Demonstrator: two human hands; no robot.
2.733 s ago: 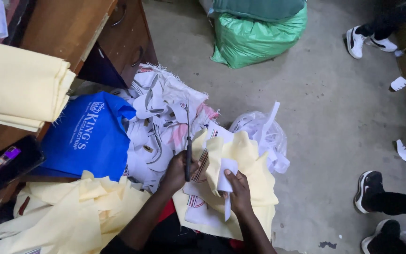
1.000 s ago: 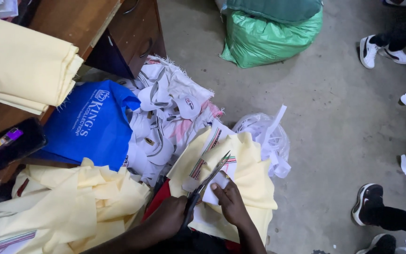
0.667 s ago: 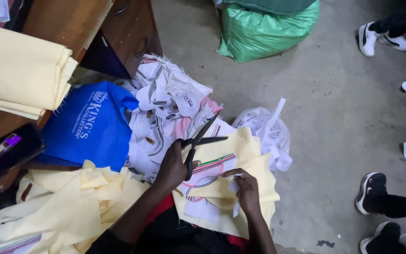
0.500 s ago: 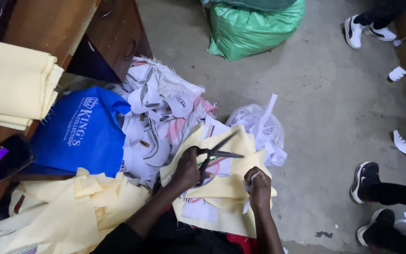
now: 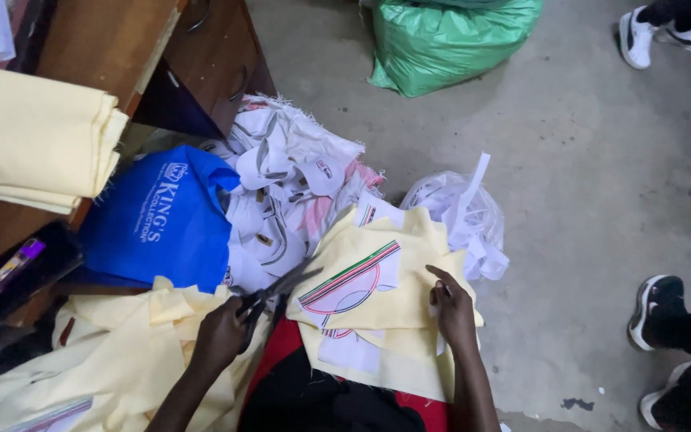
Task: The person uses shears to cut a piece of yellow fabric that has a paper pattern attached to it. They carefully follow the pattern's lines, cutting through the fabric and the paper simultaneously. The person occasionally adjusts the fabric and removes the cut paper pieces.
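Observation:
My left hand [image 5: 219, 336] grips a pair of dark scissors [image 5: 277, 290], blades pointing up and right, over the left edge of a pale yellow cloth [image 5: 397, 264] lying on my lap. A white printed patch with red, green and black curved lines [image 5: 353, 282] lies on that cloth. My right hand [image 5: 451, 308] rests flat on the cloth's right side, pressing it down with fingers spread.
A blue fabric bag [image 5: 161, 224] and a heap of white printed scraps [image 5: 289, 184] lie ahead. More yellow cloth [image 5: 97, 360] is at left, folded yellow fabric [image 5: 33, 140] on a wooden desk. A clear bag [image 5: 457, 212], green sack [image 5: 449, 40], and other people's shoes [image 5: 665, 316] are on the concrete floor.
My left hand with the scissors has drawn back left, off the patch to the cloth's left edge. My right hand has shifted slightly and now lies flat on the cloth.

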